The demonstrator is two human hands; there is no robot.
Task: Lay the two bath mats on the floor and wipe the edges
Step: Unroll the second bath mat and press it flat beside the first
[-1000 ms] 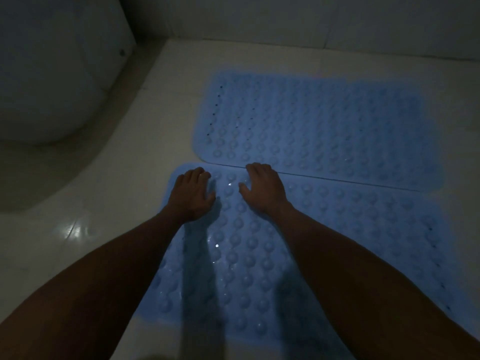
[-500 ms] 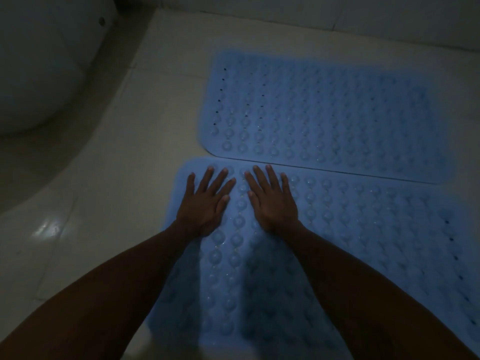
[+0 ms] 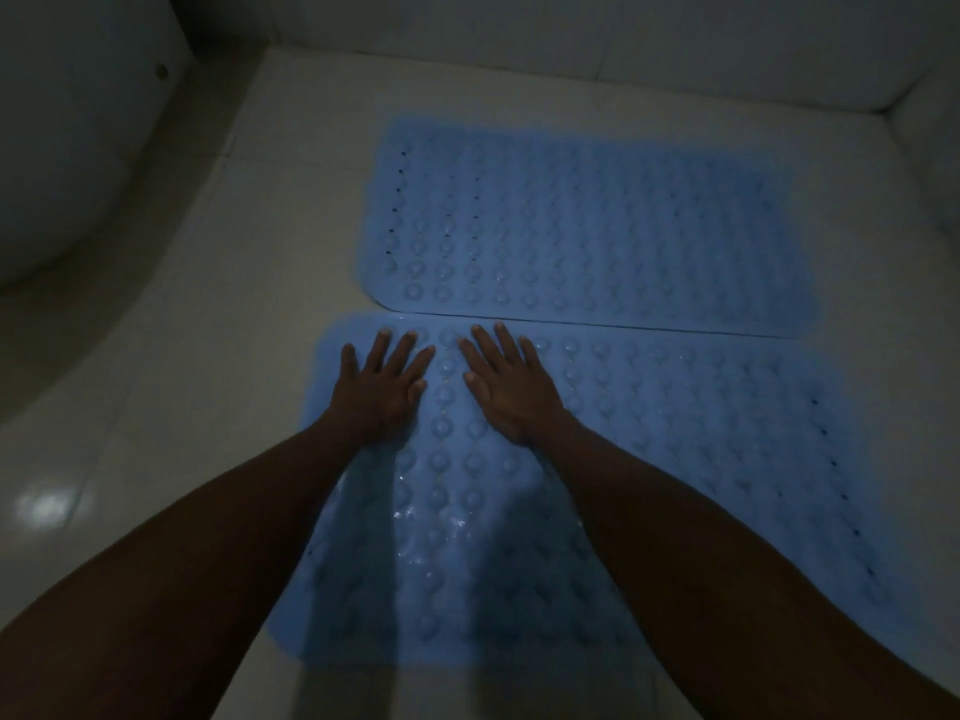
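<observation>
Pretty dim in here. Big white rounded tub-like fixture (image 3: pixel 67 148) off to the left, tiled wall (image 3: pixel 571 39) along the back, pale tile floor (image 3: pixel 234 314) all round. Far bath mat (image 3: pixel 587 226) lying flat, near bath mat (image 3: pixel 649 459) just in front, long edges practically touching. Left hand (image 3: pixel 382 389) and right hand (image 3: pixel 506 392) both flat on the near mat, fingers straight and spread, gripping nothing. Compared with half a second back: fingertips now closer to the seam.
</observation>
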